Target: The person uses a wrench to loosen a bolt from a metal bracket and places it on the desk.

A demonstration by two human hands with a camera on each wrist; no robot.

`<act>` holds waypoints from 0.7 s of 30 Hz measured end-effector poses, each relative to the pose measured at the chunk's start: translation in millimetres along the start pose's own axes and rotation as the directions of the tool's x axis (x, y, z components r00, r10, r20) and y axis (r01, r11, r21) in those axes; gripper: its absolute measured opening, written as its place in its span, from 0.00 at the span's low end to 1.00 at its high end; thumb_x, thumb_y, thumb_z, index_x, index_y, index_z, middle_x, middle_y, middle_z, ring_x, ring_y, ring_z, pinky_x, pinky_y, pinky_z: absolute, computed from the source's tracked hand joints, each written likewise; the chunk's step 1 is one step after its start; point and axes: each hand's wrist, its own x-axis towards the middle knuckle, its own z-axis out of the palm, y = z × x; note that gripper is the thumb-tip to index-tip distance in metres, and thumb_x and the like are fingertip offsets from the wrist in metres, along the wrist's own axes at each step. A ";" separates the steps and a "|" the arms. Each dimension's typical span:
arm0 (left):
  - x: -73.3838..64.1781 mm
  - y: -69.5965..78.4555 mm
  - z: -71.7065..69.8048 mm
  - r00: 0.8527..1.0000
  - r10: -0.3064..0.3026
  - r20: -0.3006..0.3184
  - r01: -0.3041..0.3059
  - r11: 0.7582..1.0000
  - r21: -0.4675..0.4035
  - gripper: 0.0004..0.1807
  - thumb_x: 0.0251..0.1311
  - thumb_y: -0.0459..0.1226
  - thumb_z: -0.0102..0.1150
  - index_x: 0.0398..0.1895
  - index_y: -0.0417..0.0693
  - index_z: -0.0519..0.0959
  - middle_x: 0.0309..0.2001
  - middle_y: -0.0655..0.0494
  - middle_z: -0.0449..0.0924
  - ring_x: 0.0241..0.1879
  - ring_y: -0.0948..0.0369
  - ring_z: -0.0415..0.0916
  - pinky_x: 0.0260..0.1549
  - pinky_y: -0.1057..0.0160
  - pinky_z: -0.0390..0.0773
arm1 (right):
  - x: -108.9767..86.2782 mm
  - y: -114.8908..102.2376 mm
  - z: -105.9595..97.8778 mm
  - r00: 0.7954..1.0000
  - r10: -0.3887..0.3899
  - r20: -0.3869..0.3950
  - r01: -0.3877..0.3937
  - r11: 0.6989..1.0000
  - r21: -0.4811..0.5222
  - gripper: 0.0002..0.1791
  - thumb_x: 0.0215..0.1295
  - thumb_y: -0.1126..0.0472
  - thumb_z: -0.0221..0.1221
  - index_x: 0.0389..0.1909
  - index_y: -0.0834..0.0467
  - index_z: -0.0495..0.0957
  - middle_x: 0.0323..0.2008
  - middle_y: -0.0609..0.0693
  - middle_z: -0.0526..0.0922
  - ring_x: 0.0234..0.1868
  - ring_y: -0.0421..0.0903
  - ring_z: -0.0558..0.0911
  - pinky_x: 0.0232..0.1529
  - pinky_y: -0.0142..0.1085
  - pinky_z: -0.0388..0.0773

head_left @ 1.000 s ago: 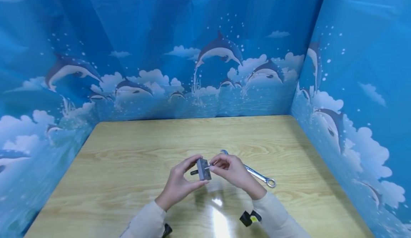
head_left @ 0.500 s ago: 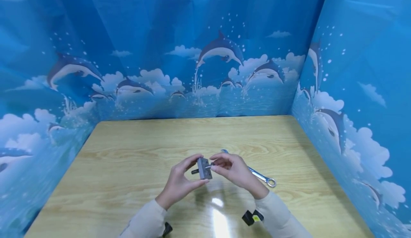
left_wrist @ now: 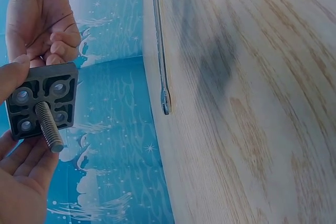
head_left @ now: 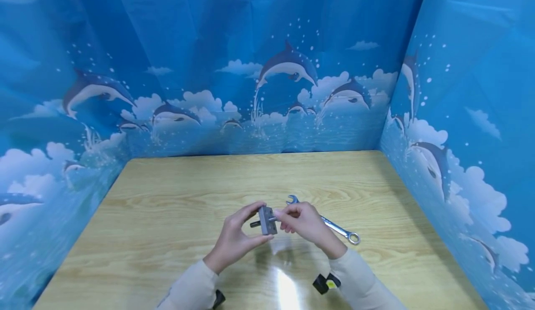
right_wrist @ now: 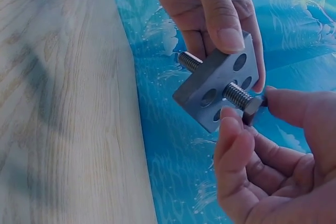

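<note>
A grey square metal plate [right_wrist: 197,95] with a hole near each corner is held by its edges in my left hand [head_left: 235,238], thumb on one side and fingers on the other. Through its middle runs a threaded bolt [left_wrist: 49,127], sticking out on both faces. My right hand [head_left: 305,224] pinches the bolt's near end between thumb and fingers, close to the plate. In the right wrist view, the hexagonal bolt head [right_wrist: 253,106] shows between the right thumb and fingertips. Both hands keep the plate above the table.
A combination wrench [head_left: 340,229] lies on the wood-grain table [head_left: 175,184], behind and to the right of my right hand, which partly covers it. Blue dolphin-print curtains [head_left: 200,59] stand along the table's back and sides.
My right hand's fingers have shifted and turned around the bolt end, uncovering more of the wrench's open end. The left hand and plate have stayed nearly still.
</note>
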 end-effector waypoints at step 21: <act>-1.3 -3.3 0.6 1.000 -0.012 -0.015 0.012 1.000 0.008 0.42 0.37 0.36 0.78 0.62 0.48 0.71 0.59 0.53 0.76 0.58 0.57 0.75 0.57 0.63 0.76 | -2.2 4.4 -3.5 0.992 -0.117 0.038 0.120 0.989 -0.091 0.20 0.69 0.50 0.55 0.48 0.63 0.80 0.38 0.52 0.84 0.37 0.45 0.81 0.38 0.33 0.83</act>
